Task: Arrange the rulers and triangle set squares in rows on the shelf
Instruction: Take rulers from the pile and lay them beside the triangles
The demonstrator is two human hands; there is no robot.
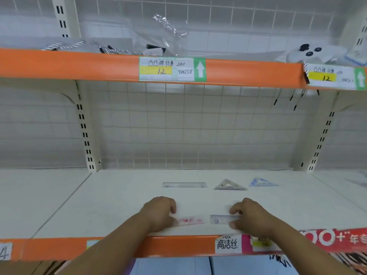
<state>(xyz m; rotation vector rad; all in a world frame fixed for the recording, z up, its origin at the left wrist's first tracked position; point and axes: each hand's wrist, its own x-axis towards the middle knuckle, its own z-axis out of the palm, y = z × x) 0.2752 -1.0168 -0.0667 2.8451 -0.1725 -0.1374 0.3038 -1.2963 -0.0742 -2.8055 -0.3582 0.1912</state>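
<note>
Lower centre: left hand (pixel 159 212) pinches pink ruler (pixel 189 221); right hand (pixel 251 216) pinches clear ruler (pixel 221 219); both flat on shelf (pixel 119 195), fingers curled.

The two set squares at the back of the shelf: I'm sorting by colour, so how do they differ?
The clear set square is greyish; the blue set square is tinted blue. The clear one looks wider than the blue one. The blue one lies right of the clear one, slightly farther back. Both lie flat on the white shelf, apex pointing backward.
</note>
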